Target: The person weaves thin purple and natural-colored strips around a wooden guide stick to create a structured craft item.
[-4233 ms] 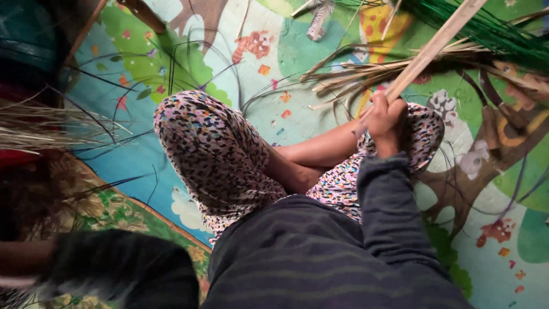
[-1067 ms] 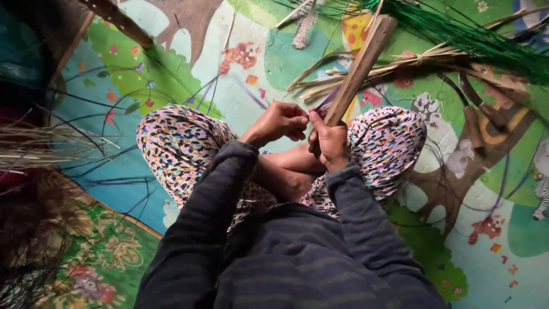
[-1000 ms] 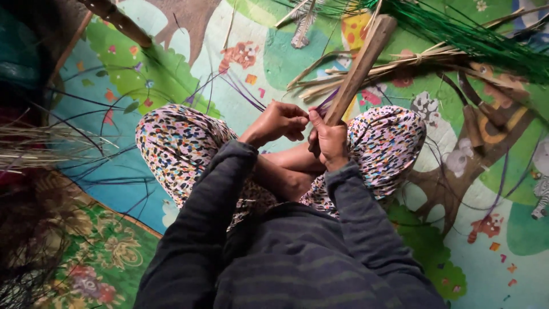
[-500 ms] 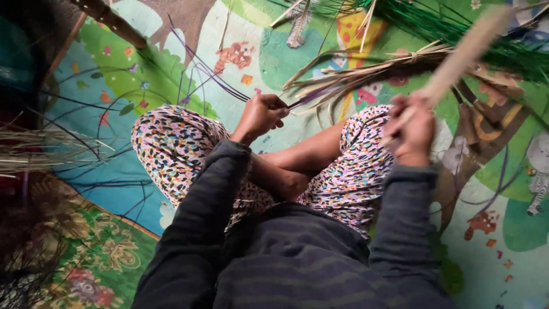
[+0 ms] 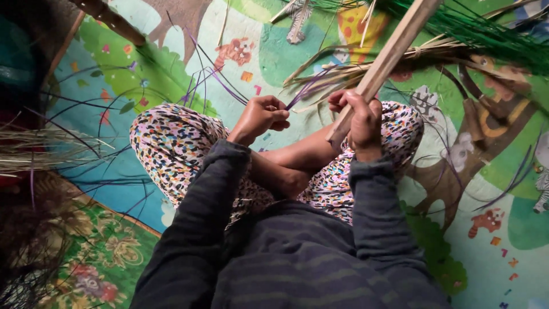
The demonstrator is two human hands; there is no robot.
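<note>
Wooden stick (image 5: 389, 57): long, pale, square-edged; slants from upper right down toward lap, lower end gripped just above right knee, upper end out of frame. Best kept steady at this slant, judging by how strands gather along it.

Play mat (image 5: 246, 63): bright cartoon print of trees and animals, spread under everything; scattered loose strands across it.

Patterned trousers (image 5: 171, 154): legs crossed, knees out to both sides, working space between them.

Green fibre bundle (image 5: 486, 34): lies across upper right, behind stick, apart from both hands.

Dry straw bundle (image 5: 40, 149): at left edge, well apart from hands.

Pale reed strips (image 5: 343, 71): fan out leftward from stick, bound near it; tie too blurred to read.

Right hand (image 5: 360, 117): fingers wrapped tight round lower stick, thumb side up. Firm clamp seems wise, so pull on strand turns nothing.

Left hand (image 5: 263, 114): fingers curled shut, pinching near end of purple strand.

Purple strand (image 5: 306, 91): thin, runs taut from left-hand pinch up toward stick. Even tension and a pinch close to stick look likely to give neatest lay; slack risks tangling with loose strands nearby.
</note>
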